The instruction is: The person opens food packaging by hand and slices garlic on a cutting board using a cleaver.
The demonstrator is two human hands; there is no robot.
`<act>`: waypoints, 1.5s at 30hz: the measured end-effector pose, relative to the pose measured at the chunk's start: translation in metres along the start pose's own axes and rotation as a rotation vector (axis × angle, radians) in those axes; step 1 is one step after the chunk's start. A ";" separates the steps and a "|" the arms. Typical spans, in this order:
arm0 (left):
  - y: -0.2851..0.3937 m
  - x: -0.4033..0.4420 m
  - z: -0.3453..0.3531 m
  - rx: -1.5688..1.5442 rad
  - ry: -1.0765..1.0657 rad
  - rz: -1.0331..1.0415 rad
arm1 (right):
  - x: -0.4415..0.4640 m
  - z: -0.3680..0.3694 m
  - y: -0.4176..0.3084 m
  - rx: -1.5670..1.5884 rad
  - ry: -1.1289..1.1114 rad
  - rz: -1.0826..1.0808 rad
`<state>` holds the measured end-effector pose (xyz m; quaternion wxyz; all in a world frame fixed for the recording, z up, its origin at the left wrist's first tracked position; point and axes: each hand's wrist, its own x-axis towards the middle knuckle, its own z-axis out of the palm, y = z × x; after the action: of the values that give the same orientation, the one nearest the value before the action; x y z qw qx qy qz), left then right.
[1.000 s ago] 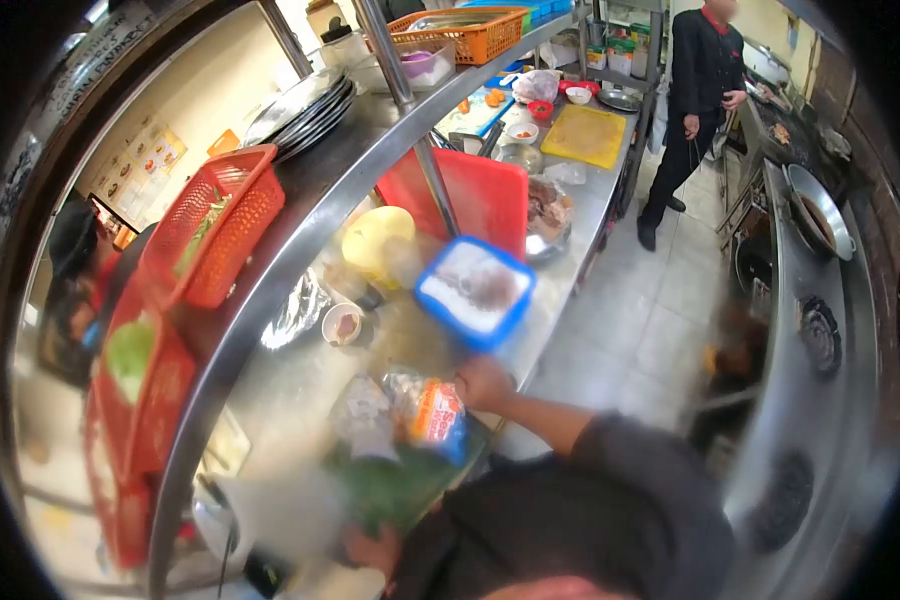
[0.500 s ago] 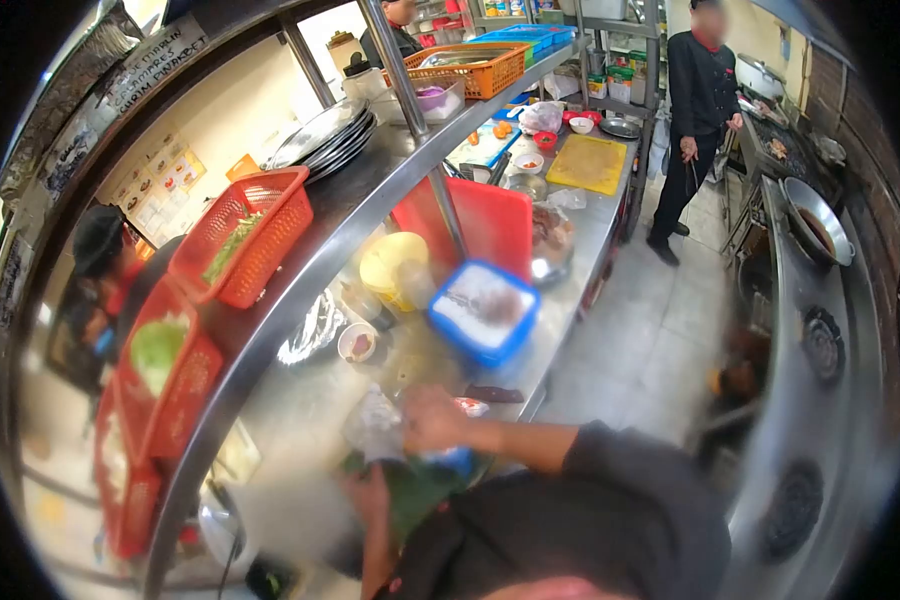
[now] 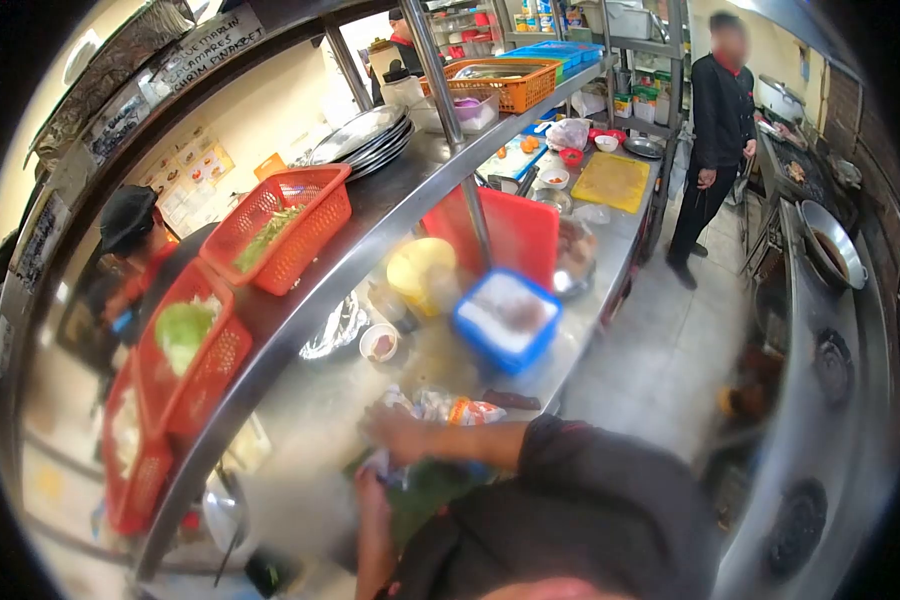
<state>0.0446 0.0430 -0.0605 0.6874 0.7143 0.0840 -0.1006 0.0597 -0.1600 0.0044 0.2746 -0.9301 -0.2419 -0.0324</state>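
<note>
My right hand (image 3: 398,432) reaches over the steel counter with its fingers curled around crumpled, whitish plastic (image 3: 378,464). Just below it, my left hand (image 3: 372,492) pinches the lower part of the same plastic; blur hides its exact kind. Beside my right wrist lies a clear plastic packet (image 3: 467,410) with orange and red print. A dark-handled object (image 3: 511,399) rests past the packet. Under my forearms is a dark green surface (image 3: 432,500).
A blue-rimmed tub (image 3: 508,320) of white contents, a yellow container (image 3: 420,272) and a small cup (image 3: 379,343) stand on the counter. Red baskets (image 3: 288,240) line the shelf above. One person (image 3: 720,130) stands in the aisle; another (image 3: 135,240) is behind the shelf.
My right hand has moved slightly left and down with the plastic, closer to my left hand. The printed packet shows more fully now. The whole view has shifted a little.
</note>
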 end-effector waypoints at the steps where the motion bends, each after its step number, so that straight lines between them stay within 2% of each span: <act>1: 0.000 -0.001 0.000 -0.001 -0.001 0.000 | 0.001 0.003 0.000 -0.021 -0.014 -0.005; 3: -0.001 -0.004 0.000 -0.240 0.122 0.043 | 0.002 0.010 -0.002 -0.041 -0.031 -0.009; 7: -0.008 -0.002 -0.009 -0.203 0.028 0.132 | 0.011 0.052 0.010 -0.106 0.042 -0.063; 10: -0.007 -0.004 -0.011 -0.211 0.029 0.102 | 0.017 0.064 0.014 -0.176 0.111 -0.070; 12: 0.011 -0.020 -0.005 -0.113 0.055 0.005 | 0.018 0.069 0.015 -0.182 0.136 -0.066; 15: 0.016 -0.032 -0.001 -0.171 0.030 -0.097 | 0.021 0.079 0.020 -0.200 0.151 -0.064; 18: 0.004 -0.032 -0.003 -0.009 0.023 -0.081 | 0.017 0.083 0.022 -0.207 0.207 -0.059; 20: -0.002 -0.035 0.002 -0.042 0.021 -0.118 | 0.011 0.081 0.022 -0.222 0.254 -0.083; 24: 0.005 -0.045 0.004 -0.061 -0.047 -0.228 | 0.003 0.068 0.019 -0.175 0.232 -0.085; 25: 0.006 -0.047 0.005 -0.059 -0.049 -0.229 | -0.001 0.060 0.014 -0.132 0.135 -0.039; 26: 0.006 -0.049 0.006 -0.065 -0.059 -0.215 | -0.004 0.050 0.009 -0.088 0.038 0.006; 27: 0.007 -0.051 0.006 -0.073 -0.069 -0.201 | -0.001 0.060 0.014 -0.088 0.039 0.006; 29: 0.021 -0.061 0.011 -0.056 -0.066 -0.197 | 0.008 0.089 0.026 -0.105 0.282 -0.104; 31: 0.019 -0.063 0.007 -0.043 -0.050 -0.195 | 0.002 0.080 0.019 -0.092 0.229 -0.111; 33: 0.005 -0.057 0.000 0.030 -0.069 -0.049 | 0.002 0.068 0.017 -0.077 0.173 -0.119; 34: 0.014 -0.066 0.000 0.031 -0.056 -0.057 | 0.002 0.067 0.015 -0.089 0.132 -0.146; 36: 0.044 -0.085 0.011 0.279 -0.095 -0.117 | 0.000 0.078 0.014 -0.091 0.086 -0.169; 38: 0.027 -0.078 -0.002 0.255 -0.095 -0.143 | 0.003 0.091 0.021 -0.052 0.174 -0.283; 40: 0.023 -0.077 -0.007 0.221 -0.093 -0.162 | 0.001 0.088 0.022 0.036 0.135 -0.310; 42: 0.044 -0.091 -0.004 0.500 -0.103 -0.121 | 0.002 0.088 0.020 0.132 0.094 -0.335; 43: 0.032 -0.087 -0.011 0.496 -0.097 -0.132 | 0.001 0.091 0.019 0.120 0.118 -0.359; 45: -0.001 -0.083 -0.029 0.478 -0.105 0.032 | 0.002 0.098 0.018 0.121 0.122 -0.394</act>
<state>-0.0347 0.0734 -0.0390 0.5037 0.8518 0.0105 -0.1438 0.0630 -0.1210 -0.0874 0.3323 -0.8429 -0.4036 -0.1272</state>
